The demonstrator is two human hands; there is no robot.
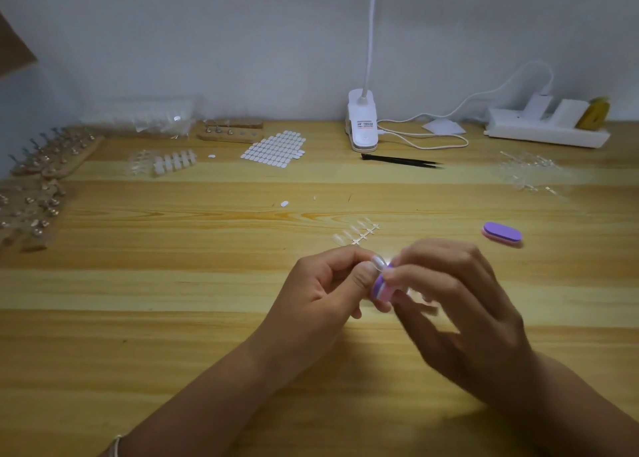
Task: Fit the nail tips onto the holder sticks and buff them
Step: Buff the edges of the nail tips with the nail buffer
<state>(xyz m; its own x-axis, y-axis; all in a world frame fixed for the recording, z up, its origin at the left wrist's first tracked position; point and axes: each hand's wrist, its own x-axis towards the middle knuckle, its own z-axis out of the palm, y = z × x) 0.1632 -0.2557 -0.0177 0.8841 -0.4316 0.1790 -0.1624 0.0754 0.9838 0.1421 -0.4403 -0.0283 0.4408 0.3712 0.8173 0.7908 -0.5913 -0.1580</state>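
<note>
My left hand (325, 290) pinches a clear nail tip (379, 262) between thumb and fingers, above the middle of the wooden table (173, 318). My right hand (453, 297) grips a small purple and pink buffer block (382, 288) that lies against the tip. A strip of clear nail tips on a sprue (356, 233) lies just beyond my hands. A second purple buffer block (502, 234) rests on the table to the right. Wooden bases with holder sticks (52, 155) stand at the far left.
A sheet of white adhesive tabs (275, 148), black tweezers (401, 161), a clip lamp (362, 124) with its cable and a power strip (546, 126) sit along the back. More nail tip strips (174, 162) and bags lie back left, clear sprues (529, 171) back right.
</note>
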